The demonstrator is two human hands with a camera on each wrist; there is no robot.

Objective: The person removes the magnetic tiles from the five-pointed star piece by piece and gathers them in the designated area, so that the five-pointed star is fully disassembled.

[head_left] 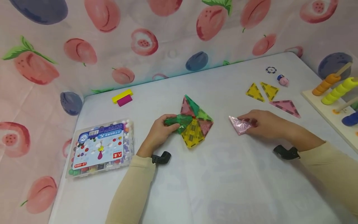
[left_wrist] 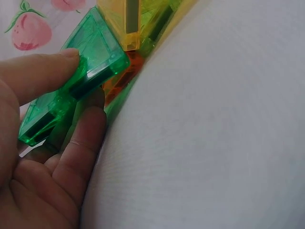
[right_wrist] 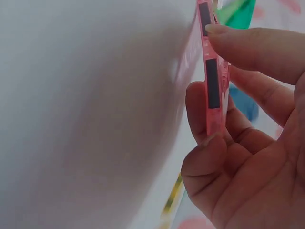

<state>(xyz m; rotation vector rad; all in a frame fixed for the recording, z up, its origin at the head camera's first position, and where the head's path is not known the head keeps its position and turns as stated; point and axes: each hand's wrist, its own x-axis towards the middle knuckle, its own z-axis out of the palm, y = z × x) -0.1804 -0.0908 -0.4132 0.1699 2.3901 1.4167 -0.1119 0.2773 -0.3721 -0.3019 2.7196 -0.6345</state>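
Observation:
My left hand (head_left: 161, 130) pinches a green magnetic tile (left_wrist: 90, 52) between thumb and fingers; it meets the left side of a star-like cluster of triangular magnetic tiles. That cluster holds a yellow tile (head_left: 193, 134), a red tile (head_left: 205, 127) and several green and reddish ones. Off to the right, my right hand (head_left: 265, 124) grips a translucent pink triangular magnetic tile (head_left: 239, 125). Its edge, with dark magnet strips, faces the right wrist view, where the thumb presses one side and fingers wrap the other.
Two yellow triangles (head_left: 255, 92) and a pink triangle (head_left: 286, 107) lie beyond my right hand, near a poker chip (head_left: 271, 70) and a small pig figure (head_left: 283, 80). A bead stacker (head_left: 335, 102) stands far right. On the left are a clear kit box (head_left: 98, 146) and yellow and magenta blocks (head_left: 123, 97).

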